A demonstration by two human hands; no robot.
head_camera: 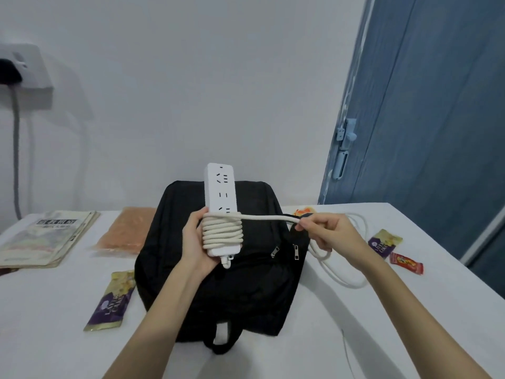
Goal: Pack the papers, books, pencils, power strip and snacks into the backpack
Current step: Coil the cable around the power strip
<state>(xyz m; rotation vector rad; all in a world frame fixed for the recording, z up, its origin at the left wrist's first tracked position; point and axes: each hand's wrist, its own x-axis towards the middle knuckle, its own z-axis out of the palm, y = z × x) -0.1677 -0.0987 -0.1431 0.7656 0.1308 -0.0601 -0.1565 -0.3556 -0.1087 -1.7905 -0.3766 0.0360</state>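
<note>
My left hand [192, 242] grips a white power strip [220, 192] upright above the black backpack [218, 285], which lies flat on the white table with its zippers closed. Several turns of the cream cord [222, 233] are wound round the strip's lower half. My right hand [325, 232] pinches the cord stretched out to the right; the rest of the cord loops loosely on the table behind that hand. A purple snack pack [110, 302] lies left of the backpack. Another purple pack [384, 242] and a red snack [406, 263] lie to the right.
A stack of papers or books [46, 239] lies at the table's far left, with an orange packet [128, 231] beside it. An orange wrapper [304, 210] peeks out behind the backpack. A blue door [426, 105] stands at the right, close to the table's right edge.
</note>
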